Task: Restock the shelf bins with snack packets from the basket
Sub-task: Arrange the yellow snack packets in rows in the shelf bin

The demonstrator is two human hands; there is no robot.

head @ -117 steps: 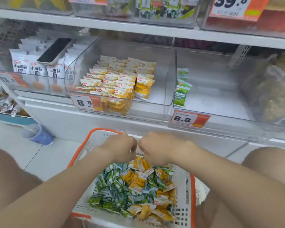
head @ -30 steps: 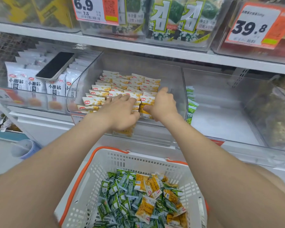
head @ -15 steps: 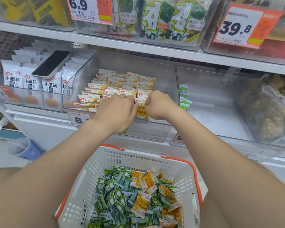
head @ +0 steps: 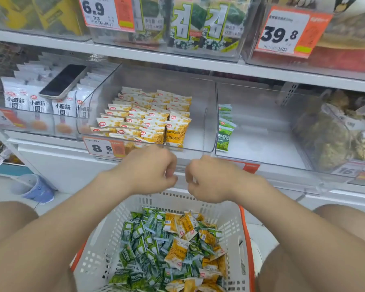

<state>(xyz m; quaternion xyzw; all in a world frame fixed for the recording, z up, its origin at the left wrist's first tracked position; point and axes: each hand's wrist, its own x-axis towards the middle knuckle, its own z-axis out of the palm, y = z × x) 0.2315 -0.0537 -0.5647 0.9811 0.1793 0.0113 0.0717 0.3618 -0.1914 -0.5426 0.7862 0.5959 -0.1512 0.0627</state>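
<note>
Left hand [head: 150, 171] and right hand [head: 209, 180] hover above the far rim of the basket [head: 105, 239], fingers curled, gripping nothing. Snack packets [head: 173, 249] lie in the basket; more stand in the far bin [head: 200, 123].

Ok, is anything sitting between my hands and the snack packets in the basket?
Nothing visible. The left hand and right hand hang above the far rim of the basket, and the snack packets lie loose and uncovered in it, just below them.
</note>
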